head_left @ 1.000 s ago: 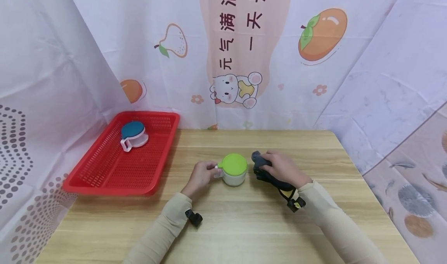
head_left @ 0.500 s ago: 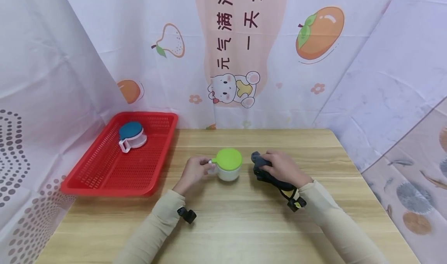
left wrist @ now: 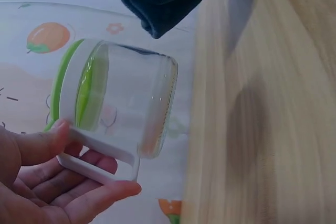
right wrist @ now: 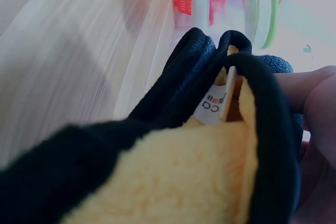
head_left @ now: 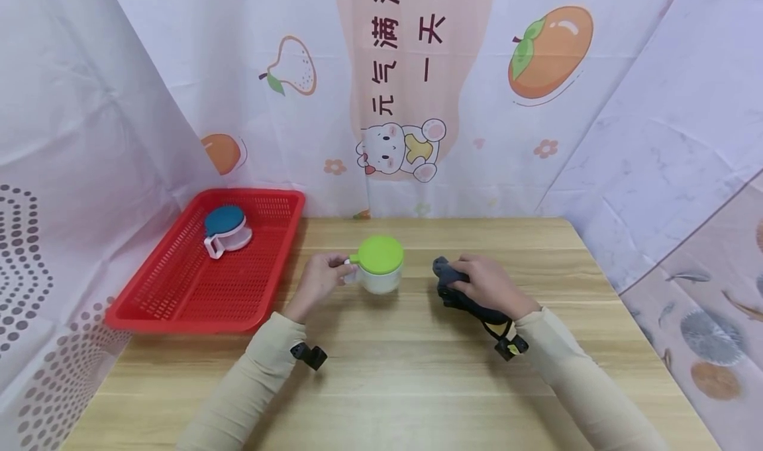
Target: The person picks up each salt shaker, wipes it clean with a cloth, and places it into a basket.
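My left hand [head_left: 316, 280] grips the white handle [left wrist: 89, 169] of a clear glass jar [left wrist: 131, 95] with a green lid [head_left: 380, 254]. In the left wrist view a gap shows between the jar's base and the wooden table, with its shadow on the wood. My right hand [head_left: 487, 284] holds a bunched cloth [head_left: 451, 277], dark blue-grey on one side. The right wrist view shows the cloth's yellow fuzzy side [right wrist: 184, 166], its dark edging and a white label [right wrist: 210, 106]. Cloth and jar are apart.
A red plastic basket [head_left: 280, 265] stands at the left of the wooden table [head_left: 393, 385]. In it sits a similar jar with a blue lid [head_left: 224, 219] and white handle. A printed curtain [head_left: 477, 193] hangs behind the table's far edge.
My left hand has moved the green-lidded jar left and a little up in the head view, away from the cloth. The right hand with the cloth has stayed nearly still.
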`<state>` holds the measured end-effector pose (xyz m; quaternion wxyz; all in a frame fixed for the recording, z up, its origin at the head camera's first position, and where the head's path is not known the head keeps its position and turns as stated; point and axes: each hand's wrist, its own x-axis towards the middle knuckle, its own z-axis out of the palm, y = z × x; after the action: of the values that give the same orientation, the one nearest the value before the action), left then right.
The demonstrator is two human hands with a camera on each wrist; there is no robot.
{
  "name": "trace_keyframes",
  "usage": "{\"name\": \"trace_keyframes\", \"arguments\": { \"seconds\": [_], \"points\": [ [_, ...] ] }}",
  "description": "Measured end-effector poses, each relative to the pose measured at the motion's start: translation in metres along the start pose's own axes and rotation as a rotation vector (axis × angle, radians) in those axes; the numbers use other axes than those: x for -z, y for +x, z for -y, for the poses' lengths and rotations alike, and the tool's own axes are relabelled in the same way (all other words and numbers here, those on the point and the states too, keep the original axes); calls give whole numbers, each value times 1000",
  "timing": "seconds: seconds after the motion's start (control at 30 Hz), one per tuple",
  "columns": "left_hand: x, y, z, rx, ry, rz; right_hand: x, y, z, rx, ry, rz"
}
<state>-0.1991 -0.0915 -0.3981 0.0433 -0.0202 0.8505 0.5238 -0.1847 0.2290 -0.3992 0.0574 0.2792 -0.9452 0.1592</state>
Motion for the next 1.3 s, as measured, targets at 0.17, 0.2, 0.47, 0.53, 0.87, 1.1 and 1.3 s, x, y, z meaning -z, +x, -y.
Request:
{"name": "trace_keyframes", "arguments": {
  "seconds": [0.17, 0.2, 0.47, 0.53, 0.87, 1.1, 1.3],
  "points": [
    [9, 3, -5, 0, -5, -17, 2, -3, -2, -4, 3, 3],
    [11, 4, -7, 7, -9, -19, 3, -3, -3, -5, 4, 7],
    [26, 10, -12, 10, -41, -53, 7, -6, -6, -22, 4, 12],
    [29, 11, -13, 6, -45, -54, 8, -7, -7, -31, 4, 18],
    [49, 14, -21, 19, -74, -69, 8, -15, -14, -38, 0, 8],
    [67, 15, -26, 65, -55, -97, 9, -19, -18, -37, 0, -4],
    [84, 16, -29, 103, -38, -135, 10, -23, -21, -46, 10, -18]
  ]
}}
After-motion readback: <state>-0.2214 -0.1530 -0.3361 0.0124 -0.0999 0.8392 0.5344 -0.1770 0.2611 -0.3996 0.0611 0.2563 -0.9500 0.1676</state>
